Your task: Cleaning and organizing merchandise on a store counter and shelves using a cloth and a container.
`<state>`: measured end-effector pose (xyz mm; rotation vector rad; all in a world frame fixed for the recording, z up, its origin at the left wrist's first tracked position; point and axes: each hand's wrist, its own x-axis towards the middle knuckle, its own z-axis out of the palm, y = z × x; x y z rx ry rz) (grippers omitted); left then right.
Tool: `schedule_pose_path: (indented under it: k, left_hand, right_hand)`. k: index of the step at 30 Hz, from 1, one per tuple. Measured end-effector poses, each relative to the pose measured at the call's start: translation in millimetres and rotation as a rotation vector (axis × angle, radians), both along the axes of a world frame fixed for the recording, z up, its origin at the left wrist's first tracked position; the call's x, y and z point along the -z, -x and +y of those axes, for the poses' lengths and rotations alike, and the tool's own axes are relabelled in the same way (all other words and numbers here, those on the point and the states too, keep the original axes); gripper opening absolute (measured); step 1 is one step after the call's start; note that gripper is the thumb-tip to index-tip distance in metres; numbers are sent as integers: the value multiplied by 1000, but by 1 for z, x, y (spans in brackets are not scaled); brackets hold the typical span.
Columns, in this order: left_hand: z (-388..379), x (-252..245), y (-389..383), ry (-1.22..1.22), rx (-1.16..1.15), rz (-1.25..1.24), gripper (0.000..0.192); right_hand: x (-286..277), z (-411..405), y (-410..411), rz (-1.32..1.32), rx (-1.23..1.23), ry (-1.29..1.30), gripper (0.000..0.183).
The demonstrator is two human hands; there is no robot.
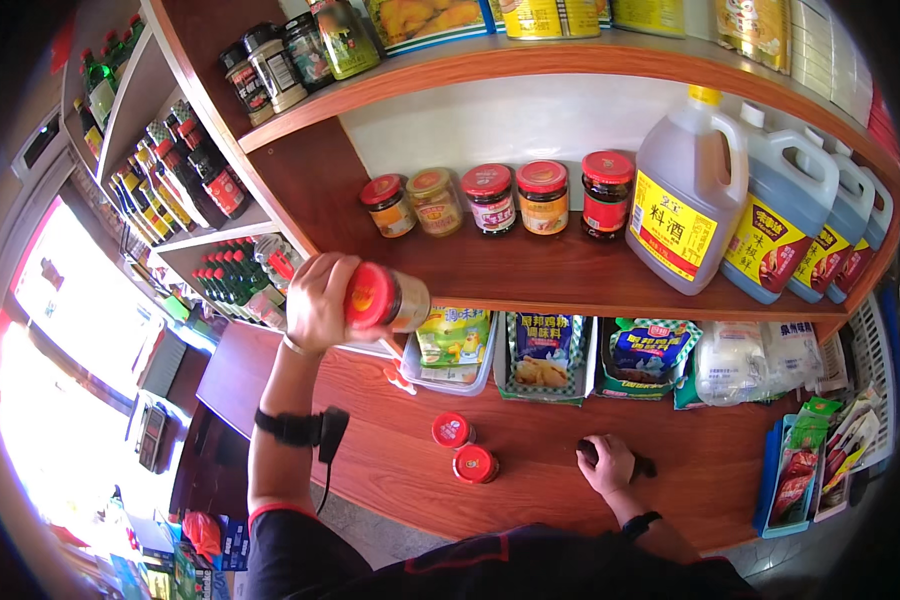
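My left hand point(319, 304) is raised in front of the middle shelf, its fingers around a glass jar with a red lid point(370, 295). The jar is tilted, its lid towards me. My right hand point(606, 466) rests on the wooden counter point(540, 499), closed over a dark item point(588, 451), perhaps a cloth, which sticks out on both sides of the fingers. Between my hands, two red-lidded jars, one point(452, 430) and another point(476, 464), stand close together on the counter. On the middle shelf point(450, 274) several sauce jars point(489, 199) stand in a row.
Right of the jars stand a large yellow-capped jug point(686, 199) and several dark sauce jugs point(780, 210). Below the shelf, seasoning bags point(544, 349) sit in boxes and a plastic tub point(450, 379). A blue basket point(786, 480) holds packets at right. Bottles point(187, 172) fill the left shelves.
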<state>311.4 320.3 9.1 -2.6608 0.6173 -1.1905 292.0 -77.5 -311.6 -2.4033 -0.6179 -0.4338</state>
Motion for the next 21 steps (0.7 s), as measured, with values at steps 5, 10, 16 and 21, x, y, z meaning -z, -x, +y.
schedule_pose_path:
  k: [5, 10, 16, 21]
  left_hand:
    - [8, 29, 54, 83, -100, 50, 84]
    - [30, 87, 89, 161, -309, 190, 73]
    - [49, 175, 113, 362, -539, 387, 60]
    - [48, 230, 125, 399, -671, 450, 59]
  right_hand:
    - [-6, 2, 2, 61, -1, -45, 22]
    - [-4, 3, 1, 30, 1, -7, 21]
    - [-6, 3, 4, 64, 14, 24, 20]
    - [-3, 3, 1, -21, 3, 25, 21]
